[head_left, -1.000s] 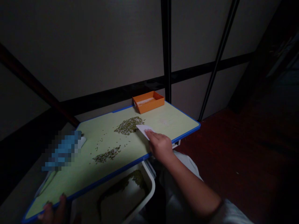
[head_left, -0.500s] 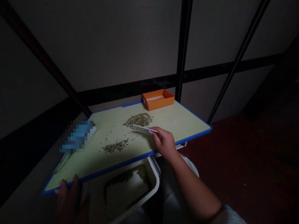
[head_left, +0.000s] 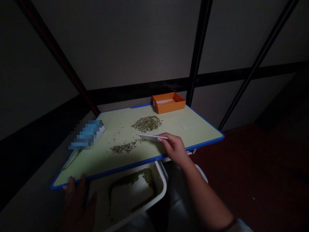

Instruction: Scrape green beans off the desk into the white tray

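Between my right hand's (head_left: 176, 149) thumb and fingers is a thin, flat white card (head_left: 149, 137). Its tip is over the pale tabletop (head_left: 200, 129), between two groups of small green grains. The larger heap (head_left: 147, 123) lies behind the card; the smaller scattered group (head_left: 123, 148) lies to its left, towards me. My left hand (head_left: 76, 199), dark in shadow, has its fingers apart at the blue front edge, the fingertips at the rim. Below that edge stands a whitish bin (head_left: 162, 193) with green grains along its inner sides.
An orange box (head_left: 171, 107) with pale contents stands at the back edge. A pixelated blue item (head_left: 86, 133) lies at the left edge. Wall panels (head_left: 140, 48) rise behind the table; dark red floor (head_left: 251, 167) lies to the right.
My right hand has drawn the card slightly back from the larger heap, towards me. The whole view has shifted a little. My left hand stays at the table edge.
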Demonstrator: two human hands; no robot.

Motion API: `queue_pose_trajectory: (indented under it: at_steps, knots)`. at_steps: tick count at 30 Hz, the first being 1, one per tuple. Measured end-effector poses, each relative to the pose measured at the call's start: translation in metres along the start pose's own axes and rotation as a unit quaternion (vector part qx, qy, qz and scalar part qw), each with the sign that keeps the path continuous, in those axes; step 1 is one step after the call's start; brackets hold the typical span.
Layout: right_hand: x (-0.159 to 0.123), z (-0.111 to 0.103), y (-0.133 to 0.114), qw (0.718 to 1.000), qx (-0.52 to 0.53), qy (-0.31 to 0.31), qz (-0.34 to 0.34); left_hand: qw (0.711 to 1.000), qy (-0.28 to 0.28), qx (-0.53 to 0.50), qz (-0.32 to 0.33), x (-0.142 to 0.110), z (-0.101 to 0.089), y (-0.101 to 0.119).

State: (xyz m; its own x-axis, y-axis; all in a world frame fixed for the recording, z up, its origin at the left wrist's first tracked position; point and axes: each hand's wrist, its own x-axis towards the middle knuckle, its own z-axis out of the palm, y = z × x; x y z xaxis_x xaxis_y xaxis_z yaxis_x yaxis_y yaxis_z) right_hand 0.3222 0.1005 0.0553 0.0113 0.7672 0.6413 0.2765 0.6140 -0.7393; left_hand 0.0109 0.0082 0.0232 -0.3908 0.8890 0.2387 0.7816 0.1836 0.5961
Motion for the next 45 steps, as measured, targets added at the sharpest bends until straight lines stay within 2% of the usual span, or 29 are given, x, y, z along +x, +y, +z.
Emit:
queue_pose_trajectory:
  at_steps: [8,15,25,31,37,42,45]
  knots:
    - [-0.007,-0.005,-0.003,1.000,0.017,-0.014,-0.006,1.000,-0.004,0.001,-0.003,0.005,0.003,-0.012]
    - [-0.017,0.002,-0.019,0.998,0.010,-0.050,-0.033,1.000,0.008,-0.006,0.012,0.000,0.006,-0.016]
    - [-0.033,0.021,-0.040,0.989,0.000,-0.103,-0.103,1.000,-0.004,-0.007,-0.007,0.000,0.000,-0.004]
    - [-0.032,0.027,-0.037,0.990,0.002,-0.093,-0.104,1.000,0.001,-0.017,-0.005,0.000,0.005,-0.006]
    - [-0.027,0.022,-0.031,0.998,0.022,-0.026,-0.055,1.000,0.008,-0.027,0.005,-0.001,0.007,-0.009]
    - [-0.021,0.004,-0.029,0.991,0.008,0.107,0.082,1.000,0.007,-0.025,0.001,-0.001,0.006,-0.008]
    - [-0.016,-0.005,-0.026,0.980,0.025,0.123,0.156,1.000,0.008,-0.024,-0.002,-0.001,0.005,-0.006]
